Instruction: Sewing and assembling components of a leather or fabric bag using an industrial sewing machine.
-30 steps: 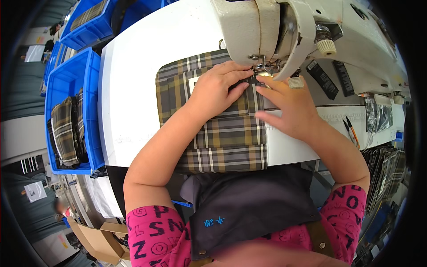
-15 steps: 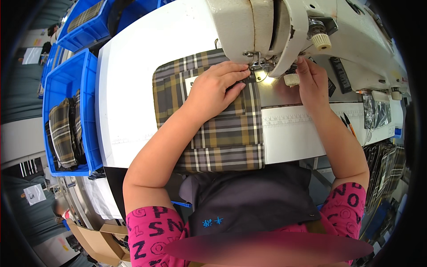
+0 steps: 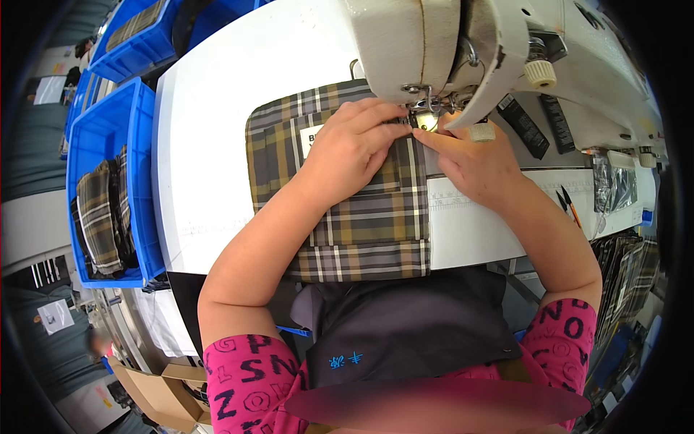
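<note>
A plaid fabric piece (image 3: 361, 217) in brown, grey and white, with a white label (image 3: 309, 139), lies flat on the sewing table. My left hand (image 3: 354, 148) rests on its upper right part. The fingers of that hand draw together at the edge beside the presser foot (image 3: 425, 101) of a white sewing machine (image 3: 405, 43), closed on the fabric. From the right, my right hand (image 3: 481, 159) reaches to the same edge. One of its fingers points at the left fingertips, another is partly hidden behind the machine, and the fingers are apart.
Blue bins (image 3: 148, 181) with folded plaid pieces stand left of the table. A printed ruler strip (image 3: 463, 195) runs along the tabletop. Two black boxes (image 3: 522, 126), pens (image 3: 571, 206) and a clear plastic bag (image 3: 614, 184) lie at right. More plaid pieces (image 3: 625, 275) hang below.
My right hand has come left, from beside the machine's knob to the fabric edge near the needle. The left fingers have shifted slightly at the edge; the fabric has hardly moved.
</note>
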The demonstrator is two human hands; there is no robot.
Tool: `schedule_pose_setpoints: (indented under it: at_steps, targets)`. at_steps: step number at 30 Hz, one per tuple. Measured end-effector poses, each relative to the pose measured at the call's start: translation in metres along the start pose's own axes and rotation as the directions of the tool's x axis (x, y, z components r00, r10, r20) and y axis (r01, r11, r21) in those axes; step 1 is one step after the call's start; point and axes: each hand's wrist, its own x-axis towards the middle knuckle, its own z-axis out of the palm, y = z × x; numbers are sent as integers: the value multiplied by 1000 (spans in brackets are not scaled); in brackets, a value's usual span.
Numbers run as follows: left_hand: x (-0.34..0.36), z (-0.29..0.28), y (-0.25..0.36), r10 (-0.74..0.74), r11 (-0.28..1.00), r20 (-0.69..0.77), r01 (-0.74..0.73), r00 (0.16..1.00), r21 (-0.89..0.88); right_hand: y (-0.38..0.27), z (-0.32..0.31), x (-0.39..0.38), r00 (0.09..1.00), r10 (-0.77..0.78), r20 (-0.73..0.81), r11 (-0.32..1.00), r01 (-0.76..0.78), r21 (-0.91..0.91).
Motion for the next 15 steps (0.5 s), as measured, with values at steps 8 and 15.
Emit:
schedule_pose_setpoints:
  at_steps: [8,15]
  targets:
    - [-2,2,-6,75,997,-7,-75,997,-23,-10,-9,5,998,-62,17,998,62,-29]
    - [6,0,-17,56,998,-14,-56,998,-14,-11,-7,5,998,-61,3,998,61,-30]
